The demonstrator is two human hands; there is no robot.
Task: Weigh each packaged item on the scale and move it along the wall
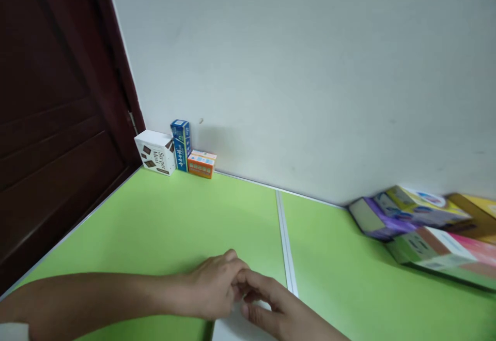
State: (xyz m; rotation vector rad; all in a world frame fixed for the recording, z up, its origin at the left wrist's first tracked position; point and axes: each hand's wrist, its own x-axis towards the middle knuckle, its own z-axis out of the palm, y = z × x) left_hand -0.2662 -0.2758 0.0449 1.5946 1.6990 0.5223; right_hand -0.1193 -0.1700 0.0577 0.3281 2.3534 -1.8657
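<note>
My left hand [217, 287] reaches in from the left with its fingers curled closed; what is in them, if anything, is hidden. My right hand [271, 299] comes from the lower right, its fingers bent and its fingertips against the left hand. Its thumb curves in below the fingers, and I cannot make out what it pinches. Right under both hands lies a flat white surface [238, 328], cut off by the bottom edge, so its kind does not show.
Along the wall on the green table [163, 217] stand a white box [155, 152], an upright blue box [181, 145] and a small orange box [201, 164]. Several blurred cartons, one purple [382, 217], lie at right. A light strip [285, 243] crosses the table; a dark door [58, 98] borders it.
</note>
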